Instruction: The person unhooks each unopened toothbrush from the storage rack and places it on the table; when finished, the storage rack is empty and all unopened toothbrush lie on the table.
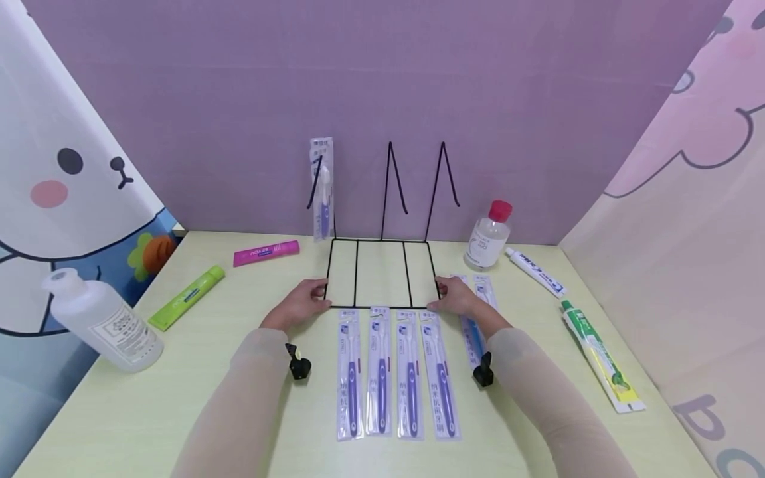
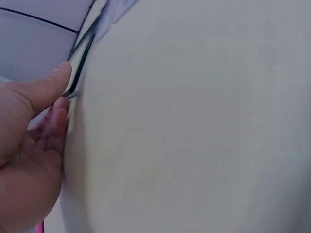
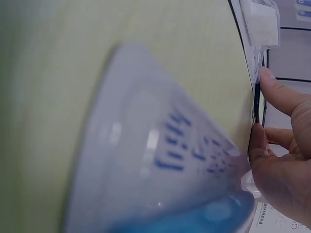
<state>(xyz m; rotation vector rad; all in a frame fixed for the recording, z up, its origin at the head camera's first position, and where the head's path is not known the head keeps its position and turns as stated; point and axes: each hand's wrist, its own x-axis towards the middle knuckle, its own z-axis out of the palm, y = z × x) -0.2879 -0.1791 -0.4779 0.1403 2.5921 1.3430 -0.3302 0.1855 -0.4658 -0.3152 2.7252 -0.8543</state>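
Note:
A black wire rack (image 1: 355,273) stands on the table, its base flat and its hooks rising at the back. My left hand (image 1: 299,303) pinches the base's front left corner between thumb and fingers; the left wrist view shows the thumb (image 2: 51,87) over the wire. At the front right corner my right hand (image 1: 455,295) grips the wire the same way. One packaged toothbrush (image 1: 325,216) hangs from the left hook. Several packaged purple toothbrushes (image 1: 382,392) lie in a row before the rack. Blue packaged toothbrushes (image 1: 475,338) lie partly hidden beneath my right hand and forearm.
Left of the rack lie a pink tube (image 1: 266,253) and a green tube (image 1: 186,298), with a white bottle (image 1: 110,325) nearby. On the right are a red-capped bottle (image 1: 487,240), a white-blue tube (image 1: 536,272) and a green-yellow tube (image 1: 600,358). A purple cloth (image 1: 239,133) backs the table.

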